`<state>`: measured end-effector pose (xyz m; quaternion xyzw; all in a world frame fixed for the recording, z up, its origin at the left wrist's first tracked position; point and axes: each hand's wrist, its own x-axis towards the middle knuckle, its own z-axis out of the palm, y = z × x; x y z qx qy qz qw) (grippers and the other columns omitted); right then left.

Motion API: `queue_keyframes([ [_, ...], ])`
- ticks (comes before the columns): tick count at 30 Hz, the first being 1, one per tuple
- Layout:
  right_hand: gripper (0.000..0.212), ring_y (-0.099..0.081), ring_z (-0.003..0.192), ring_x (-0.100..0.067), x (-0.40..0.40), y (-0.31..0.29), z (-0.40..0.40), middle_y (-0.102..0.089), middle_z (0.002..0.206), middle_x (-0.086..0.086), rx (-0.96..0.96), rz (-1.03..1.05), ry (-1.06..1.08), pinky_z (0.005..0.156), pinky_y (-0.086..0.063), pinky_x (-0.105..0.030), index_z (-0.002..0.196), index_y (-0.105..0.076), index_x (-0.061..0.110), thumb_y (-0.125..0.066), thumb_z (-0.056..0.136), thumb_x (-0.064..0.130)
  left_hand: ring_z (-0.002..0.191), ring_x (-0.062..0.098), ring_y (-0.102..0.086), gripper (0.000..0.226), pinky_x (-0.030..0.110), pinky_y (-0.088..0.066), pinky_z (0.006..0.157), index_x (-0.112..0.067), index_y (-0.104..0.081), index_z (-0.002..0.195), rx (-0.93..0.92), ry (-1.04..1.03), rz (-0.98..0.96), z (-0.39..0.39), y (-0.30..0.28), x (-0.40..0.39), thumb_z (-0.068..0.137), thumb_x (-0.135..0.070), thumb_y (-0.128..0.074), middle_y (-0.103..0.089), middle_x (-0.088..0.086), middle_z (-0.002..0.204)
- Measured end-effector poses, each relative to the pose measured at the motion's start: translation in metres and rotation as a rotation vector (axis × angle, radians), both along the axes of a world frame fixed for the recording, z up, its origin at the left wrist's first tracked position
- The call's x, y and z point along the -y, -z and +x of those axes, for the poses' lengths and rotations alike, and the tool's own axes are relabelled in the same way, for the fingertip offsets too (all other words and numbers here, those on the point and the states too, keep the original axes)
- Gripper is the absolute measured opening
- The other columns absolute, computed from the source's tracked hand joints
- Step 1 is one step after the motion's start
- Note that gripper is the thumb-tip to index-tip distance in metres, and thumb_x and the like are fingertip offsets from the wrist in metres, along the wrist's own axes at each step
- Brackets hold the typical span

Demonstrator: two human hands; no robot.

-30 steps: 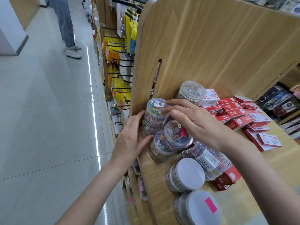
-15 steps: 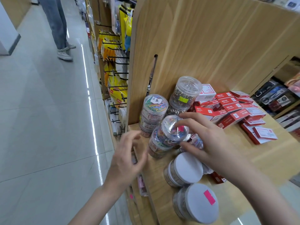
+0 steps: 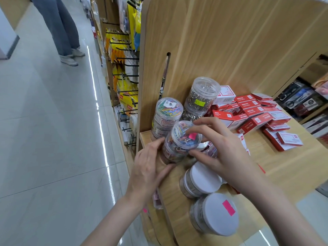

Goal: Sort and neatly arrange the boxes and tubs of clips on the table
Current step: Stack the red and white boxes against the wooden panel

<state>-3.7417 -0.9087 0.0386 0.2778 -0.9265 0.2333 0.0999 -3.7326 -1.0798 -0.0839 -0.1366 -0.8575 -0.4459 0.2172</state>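
Note:
A clear tub of coloured paper clips [image 3: 179,141] with a pink sticker stands stacked near the shelf's left edge. My right hand [image 3: 225,153] curls its fingers round the tub's lid and right side. My left hand [image 3: 150,167] presses against the stack's lower left side, thumb under it. Behind stand a taller stack of coloured-clip tubs [image 3: 166,116] with a white label and a stack of silver-clip tubs [image 3: 200,98]. Two white-lidded tubs [image 3: 204,180] [image 3: 218,213] sit nearer me. Red and white boxes [image 3: 252,112] lie in rows on the wooden table [image 3: 287,167].
A wooden back panel [image 3: 221,41] rises behind the tubs. The table's left edge drops to a tiled aisle [image 3: 44,139], where a person [image 3: 62,29] stands. Hanging packets [image 3: 124,71] fill hooks along the aisle. Shelves of goods [image 3: 305,102] lie at the right.
My left hand has come back onto the lower left side of the stacked tub. My right hand has closed round its lid. The view has tilted down slightly.

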Motion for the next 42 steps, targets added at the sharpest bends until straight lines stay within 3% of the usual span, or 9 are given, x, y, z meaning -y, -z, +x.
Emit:
queue_keyframes([
  [5, 0.035, -0.049, 0.098, -0.008, 0.001, 0.003, -0.001, -0.049, 0.115, -0.005, -0.001, -0.016, -0.002, 0.087, -0.031, -0.005, 0.107, -0.061, 0.013, -0.066, 0.074, 0.023, 0.108, 0.01, -0.052, 0.061, 0.024, -0.039, 0.093, -0.02, -0.04, 0.129, 0.007, 0.002, 0.022, 0.001, 0.0, 0.0, 0.077, -0.045, -0.06, -0.056, -0.001, 0.118],
  [13, 0.04, -0.048, 0.094, -0.012, 0.004, 0.008, -0.004, -0.047, 0.114, -0.007, -0.04, -0.007, -0.006, 0.086, -0.032, -0.007, 0.11, -0.058, 0.013, -0.068, 0.073, 0.022, 0.106, 0.015, -0.056, 0.062, 0.033, -0.04, 0.092, -0.02, -0.039, 0.129, 0.004, -0.021, -0.052, 0.0, 0.0, 0.0, 0.077, -0.047, -0.059, -0.059, -0.001, 0.116],
  [17, 0.045, -0.046, 0.103, -0.006, -0.006, 0.0, 0.002, -0.045, 0.119, -0.006, -0.011, -0.104, -0.024, 0.09, -0.04, -0.016, 0.119, -0.056, 0.014, -0.065, 0.078, 0.028, 0.106, 0.013, -0.057, 0.066, 0.041, -0.045, 0.091, -0.021, -0.038, 0.131, 0.026, -0.029, -0.023, 0.005, -0.001, 0.002, 0.075, -0.046, -0.062, -0.057, -0.005, 0.117],
  [22, 0.036, -0.049, 0.11, -0.002, -0.05, -0.009, 0.031, -0.05, 0.118, 0.003, 0.053, -0.172, -0.087, 0.088, -0.04, -0.013, 0.109, -0.061, 0.022, -0.058, 0.08, 0.045, 0.108, -0.001, -0.051, 0.055, 0.014, -0.034, 0.096, -0.031, -0.038, 0.128, 0.026, -0.154, 0.084, 0.045, -0.009, -0.002, 0.079, -0.044, -0.058, -0.052, -0.018, 0.114],
  [27, 0.031, -0.048, 0.111, -0.005, -0.079, 0.004, 0.057, -0.051, 0.122, 0.005, 0.06, -0.039, -0.228, 0.092, -0.032, -0.009, 0.106, -0.059, 0.027, -0.056, 0.082, 0.045, 0.117, -0.006, -0.043, 0.051, 0.009, -0.028, 0.099, -0.039, -0.036, 0.128, 0.098, -0.098, 0.029, 0.089, 0.001, -0.034, 0.081, -0.044, -0.055, -0.044, -0.025, 0.128],
  [31, 0.034, -0.051, 0.112, -0.009, -0.096, 0.0, 0.066, -0.052, 0.121, 0.004, 0.039, -0.083, -0.269, 0.092, -0.036, -0.014, 0.112, -0.058, 0.023, -0.055, 0.084, 0.041, 0.125, 0.001, -0.042, 0.053, 0.02, -0.033, 0.104, -0.039, -0.033, 0.133, 0.181, -0.047, 0.057, 0.092, -0.001, -0.05, 0.084, -0.045, -0.052, -0.043, -0.02, 0.135],
  [36, 0.05, -0.048, 0.115, -0.011, -0.099, 0.025, 0.092, -0.042, 0.13, 0.0, 0.075, -0.055, -0.377, 0.095, -0.036, -0.015, 0.126, -0.046, 0.026, -0.057, 0.08, 0.042, 0.123, -0.008, -0.041, 0.057, 0.009, -0.029, 0.1, -0.039, -0.032, 0.13, 0.277, 0.054, 0.115, 0.082, -0.017, -0.048, 0.08, -0.037, -0.061, -0.044, -0.02, 0.133],
  [39, 0.052, -0.052, 0.106, -0.023, -0.087, 0.048, 0.1, -0.034, 0.132, -0.004, -0.036, -0.006, -0.333, 0.088, -0.045, -0.028, 0.122, -0.042, 0.024, -0.058, 0.076, 0.041, 0.12, -0.011, -0.042, 0.061, 0.007, -0.03, 0.098, -0.04, -0.034, 0.127, 0.326, 0.089, 0.141, 0.076, -0.021, -0.047, 0.076, -0.024, -0.064, -0.047, -0.021, 0.13],
  [42, 0.059, -0.048, 0.109, -0.025, -0.074, 0.07, 0.102, -0.028, 0.131, -0.004, 0.008, -0.086, -0.257, 0.088, -0.044, -0.03, 0.116, -0.04, 0.022, -0.072, 0.068, 0.028, 0.124, -0.004, -0.042, 0.06, 0.017, -0.032, 0.104, -0.038, -0.036, 0.128, 0.354, 0.121, 0.192, 0.072, -0.018, -0.047, 0.077, -0.024, -0.065, -0.048, -0.016, 0.133],
])
